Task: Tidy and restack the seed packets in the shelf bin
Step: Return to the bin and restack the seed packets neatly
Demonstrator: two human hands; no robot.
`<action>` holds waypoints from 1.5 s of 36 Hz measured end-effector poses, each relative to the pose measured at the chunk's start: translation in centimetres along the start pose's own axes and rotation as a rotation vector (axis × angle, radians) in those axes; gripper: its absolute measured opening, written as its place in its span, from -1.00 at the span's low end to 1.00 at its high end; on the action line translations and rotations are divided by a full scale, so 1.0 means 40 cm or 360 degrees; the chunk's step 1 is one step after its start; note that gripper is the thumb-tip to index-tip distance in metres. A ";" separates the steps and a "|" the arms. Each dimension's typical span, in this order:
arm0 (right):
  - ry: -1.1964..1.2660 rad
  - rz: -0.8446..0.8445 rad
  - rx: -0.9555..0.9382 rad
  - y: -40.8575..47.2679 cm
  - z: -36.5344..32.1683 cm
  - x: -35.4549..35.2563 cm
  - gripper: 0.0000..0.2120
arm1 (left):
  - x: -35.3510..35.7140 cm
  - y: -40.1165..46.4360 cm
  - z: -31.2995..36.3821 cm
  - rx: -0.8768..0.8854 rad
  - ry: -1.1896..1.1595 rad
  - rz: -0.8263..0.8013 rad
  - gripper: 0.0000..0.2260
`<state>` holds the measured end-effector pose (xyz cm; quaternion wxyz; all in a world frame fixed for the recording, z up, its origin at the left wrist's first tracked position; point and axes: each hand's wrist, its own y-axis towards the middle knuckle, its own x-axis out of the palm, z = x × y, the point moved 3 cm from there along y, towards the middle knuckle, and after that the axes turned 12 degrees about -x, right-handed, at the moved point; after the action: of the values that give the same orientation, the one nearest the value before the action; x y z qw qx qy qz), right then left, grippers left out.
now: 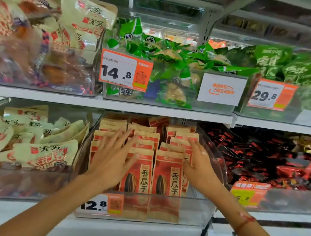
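Hands [112, 157] flat on upright red-and-tan seed packets [167, 174].

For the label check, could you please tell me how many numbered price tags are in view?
4: the 14.8 tag upper middle, the 29.8 tag upper right, the 12.8 tag on the seed bin, and a blurred yellow tag lower right. Others may be hidden.
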<state>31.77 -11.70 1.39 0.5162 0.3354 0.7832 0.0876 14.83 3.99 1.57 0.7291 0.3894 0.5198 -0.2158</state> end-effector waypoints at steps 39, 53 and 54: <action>0.1133 0.0134 0.0667 -0.002 -0.013 -0.011 -0.80 | 0.007 0.052 0.107 0.0260 0.0052 -0.0036 -0.29; 0.1285 0.0377 0.1086 0.204 0.074 0.083 -0.82 | 0.000 0.043 0.104 0.0237 -0.0008 -0.0054 -0.32; 0.1343 0.0283 0.1042 0.203 0.060 0.090 -0.77 | -0.001 0.043 0.104 0.0236 -0.0009 -0.0058 -0.31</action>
<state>36.51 -3.84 1.53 0.0158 0.4793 0.8774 0.0095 18.50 1.74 2.85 0.6957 0.4321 0.5074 -0.2681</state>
